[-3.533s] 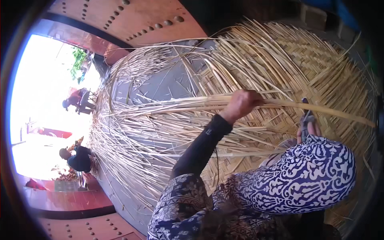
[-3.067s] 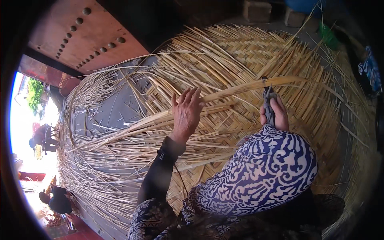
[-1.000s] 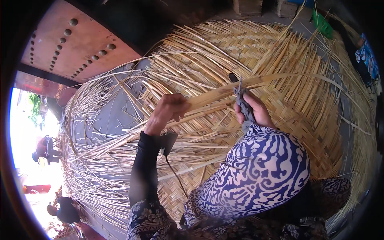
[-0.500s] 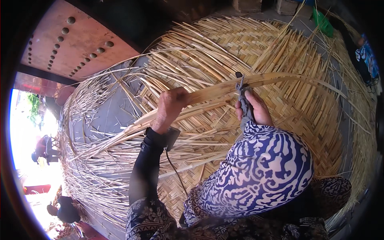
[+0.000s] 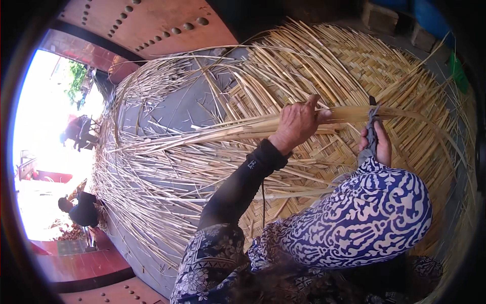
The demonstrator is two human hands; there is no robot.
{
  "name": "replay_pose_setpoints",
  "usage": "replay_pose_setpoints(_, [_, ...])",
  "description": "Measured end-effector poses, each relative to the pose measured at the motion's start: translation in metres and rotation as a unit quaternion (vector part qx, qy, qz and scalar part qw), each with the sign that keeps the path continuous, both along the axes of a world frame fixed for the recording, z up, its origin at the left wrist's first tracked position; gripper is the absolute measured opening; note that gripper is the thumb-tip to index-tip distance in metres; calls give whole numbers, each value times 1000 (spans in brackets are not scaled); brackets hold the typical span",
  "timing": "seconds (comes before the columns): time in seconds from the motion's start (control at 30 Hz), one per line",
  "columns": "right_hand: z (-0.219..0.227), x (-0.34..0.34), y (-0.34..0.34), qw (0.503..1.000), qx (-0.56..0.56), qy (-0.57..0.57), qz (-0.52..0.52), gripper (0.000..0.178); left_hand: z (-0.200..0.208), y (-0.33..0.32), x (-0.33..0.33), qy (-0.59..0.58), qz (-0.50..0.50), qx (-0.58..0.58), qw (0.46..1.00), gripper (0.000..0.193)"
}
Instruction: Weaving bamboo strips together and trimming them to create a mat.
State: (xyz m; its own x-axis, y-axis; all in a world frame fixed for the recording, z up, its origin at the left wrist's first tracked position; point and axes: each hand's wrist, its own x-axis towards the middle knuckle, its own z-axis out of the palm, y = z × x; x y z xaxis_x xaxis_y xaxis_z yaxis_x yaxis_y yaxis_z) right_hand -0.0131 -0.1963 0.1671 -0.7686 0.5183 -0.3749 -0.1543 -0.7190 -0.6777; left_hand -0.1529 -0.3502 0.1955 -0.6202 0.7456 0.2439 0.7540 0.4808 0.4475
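Compared with half a second earlier, the left hand [image 5: 297, 123] has slid rightward along the bundle of long pale split-cane strips [image 5: 238, 133] and now lies nearer the right hand [image 5: 377, 144]. One bundle is in work; it runs almost level across the large round woven cane mat [image 5: 354, 66], its left end fanning into loose strands. Left hand: fingers closed over the bundle from above, gripping it. Right hand: closed around one slim dark metal hand tool [image 5: 372, 126], held upright with its tip meeting the bundle. Two forearms enter from the lower edge: one black left sleeve [image 5: 240, 185] and one blue-and-white patterned right sleeve [image 5: 364, 223]. One grey floor patch [image 5: 177, 109] shows inside the unwoven part. One reddish-brown studded door [image 5: 152, 23] stands beyond. Two other persons [image 5: 81, 210] are visible at far left, outdoors, well apart from the mat.
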Motion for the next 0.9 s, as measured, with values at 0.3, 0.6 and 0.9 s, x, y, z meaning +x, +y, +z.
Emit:
replay_pose_setpoints(0.3, [-27, 1, 25, 999, 13, 30, 13, 23, -21, -77, -41, -42, 78, -61, 994, 41])
replay_pose_setpoints(0.6, [-10, 16, 43, 997, -2, 62, -45, 22, -6, -62, -42, -36, 34, 21, 999, 29])
replay_pose_setpoints(0.9, [12, 5, -7, 995, 32, -15, 97, 27, -6, -40, -15, 196, 26, 59, 979, 24])
